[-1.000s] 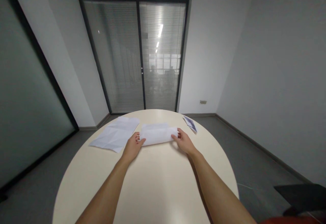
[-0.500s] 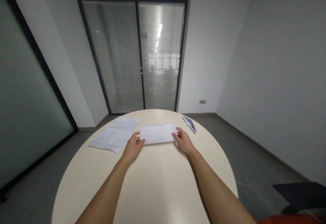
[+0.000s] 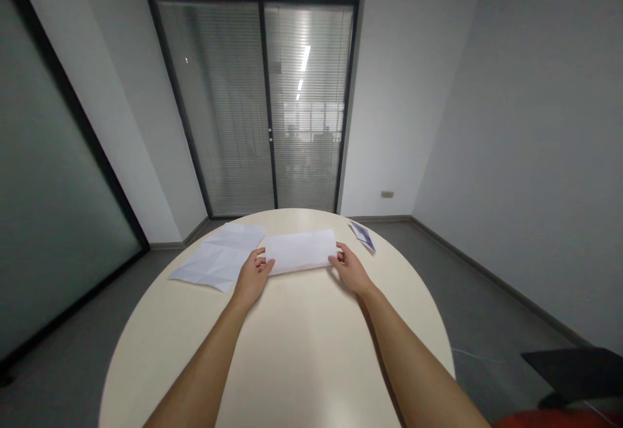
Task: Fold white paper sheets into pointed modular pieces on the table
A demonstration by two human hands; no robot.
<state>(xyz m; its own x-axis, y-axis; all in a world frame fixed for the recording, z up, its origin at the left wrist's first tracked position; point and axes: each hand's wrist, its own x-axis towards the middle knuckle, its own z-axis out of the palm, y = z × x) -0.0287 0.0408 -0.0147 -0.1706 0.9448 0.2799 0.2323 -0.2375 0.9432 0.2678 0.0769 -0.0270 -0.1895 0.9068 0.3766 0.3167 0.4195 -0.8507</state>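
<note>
A white sheet of paper (image 3: 300, 250), a wide strip in shape and likely folded, is held between my two hands over the round table. My left hand (image 3: 252, 276) pinches its left end, thumb on the near corner and fingers behind. At the right end my right hand (image 3: 351, 268) grips the near corner the same way. Left of it lies a larger creased white sheet (image 3: 221, 256), flat on the table. A small folded paper with a dark printed part (image 3: 363, 238) rests near the far right edge, apart from my right hand.
The cream round table (image 3: 287, 356) fills the lower middle. Beyond it stands a glass door with blinds (image 3: 219, 110). A black armrest-like piece (image 3: 574, 373) and a red seat (image 3: 549, 419) show at the lower right. A frosted glass panel (image 3: 48, 188) is on the left.
The far edge of the held paper has risen, so more of its face shows. Both hands keep their grip and have shifted only slightly.
</note>
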